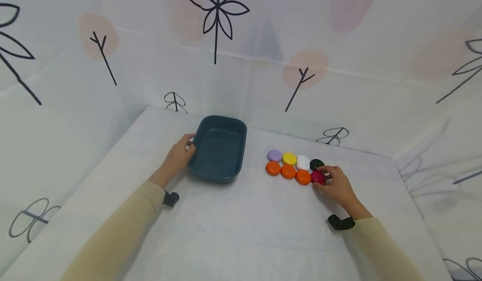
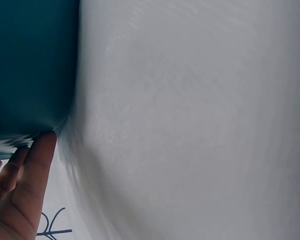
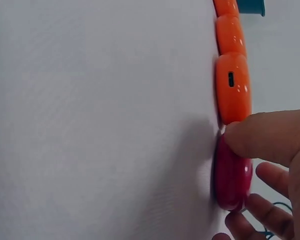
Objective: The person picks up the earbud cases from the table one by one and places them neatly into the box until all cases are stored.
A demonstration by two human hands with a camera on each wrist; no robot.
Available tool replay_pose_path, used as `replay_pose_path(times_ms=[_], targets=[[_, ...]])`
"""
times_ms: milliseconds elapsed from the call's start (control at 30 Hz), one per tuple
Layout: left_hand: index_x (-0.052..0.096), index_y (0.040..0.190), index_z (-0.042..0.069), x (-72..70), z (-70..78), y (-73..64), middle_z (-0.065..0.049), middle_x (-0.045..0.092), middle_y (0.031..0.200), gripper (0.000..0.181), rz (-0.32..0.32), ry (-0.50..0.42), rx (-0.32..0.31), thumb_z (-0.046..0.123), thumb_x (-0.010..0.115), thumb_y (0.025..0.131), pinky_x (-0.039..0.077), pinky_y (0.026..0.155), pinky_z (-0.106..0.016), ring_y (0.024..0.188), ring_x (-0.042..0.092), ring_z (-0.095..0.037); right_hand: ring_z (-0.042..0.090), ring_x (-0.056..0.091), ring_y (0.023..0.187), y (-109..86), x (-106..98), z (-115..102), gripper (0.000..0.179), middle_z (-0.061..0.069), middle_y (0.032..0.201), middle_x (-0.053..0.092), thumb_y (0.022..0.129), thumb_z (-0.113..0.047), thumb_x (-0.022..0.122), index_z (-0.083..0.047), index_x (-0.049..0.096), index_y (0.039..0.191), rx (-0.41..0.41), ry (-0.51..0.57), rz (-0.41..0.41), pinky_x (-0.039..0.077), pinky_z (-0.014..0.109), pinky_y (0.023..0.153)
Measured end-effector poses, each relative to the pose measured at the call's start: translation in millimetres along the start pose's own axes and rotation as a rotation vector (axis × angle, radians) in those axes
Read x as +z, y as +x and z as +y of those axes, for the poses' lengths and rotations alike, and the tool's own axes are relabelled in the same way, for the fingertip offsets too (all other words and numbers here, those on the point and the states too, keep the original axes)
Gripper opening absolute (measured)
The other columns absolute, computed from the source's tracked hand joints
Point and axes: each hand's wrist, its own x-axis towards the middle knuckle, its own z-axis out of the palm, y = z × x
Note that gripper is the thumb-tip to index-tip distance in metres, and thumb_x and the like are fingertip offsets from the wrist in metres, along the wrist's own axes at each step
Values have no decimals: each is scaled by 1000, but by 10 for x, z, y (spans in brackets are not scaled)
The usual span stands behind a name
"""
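Note:
A teal rectangular tub (image 1: 216, 176) stands left of centre on the white cloth. My left hand (image 1: 180, 153) is at its left side, with straight fingers (image 2: 37, 172) touching the outer wall in the left wrist view. On the right, my right hand (image 1: 337, 184) pinches a glossy, rounded crimson case (image 3: 232, 175) between thumb and fingers. This case sits at the right end of a row, beside an orange case (image 3: 233, 90) with a small dark slot in its side. Directly behind it is a dark green case (image 1: 316, 164), partly covered by the fingers.
Two more orange cases (image 1: 288, 171) continue the front row leftward. Behind them sit a lilac case (image 1: 274, 155), a yellow case (image 1: 289, 158) and a squarish white case (image 1: 303, 163). A patterned cloth (image 1: 248, 84) hangs behind the table.

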Motion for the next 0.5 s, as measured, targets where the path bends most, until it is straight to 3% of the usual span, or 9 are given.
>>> replay_pose_path(times_ms=[233,500], targets=[[28,135,22,18,12,17,-8,51,113,46,-5,-8,-1,27,35,89,43,81,-41,93,53,-24,31,45,97,-4,-84,-66,48,15,112,47,76,-29,65,-8,48,116,-46,8,69,45,46,76],[28,135,20,-34,11,-14,-10,51,116,47,-9,24,7,28,35,89,43,81,-41,96,53,-24,32,45,99,49,-290,-336,48,15,113,48,79,-36,58,-8,49,117,-86,-44,155,42,48,77]])
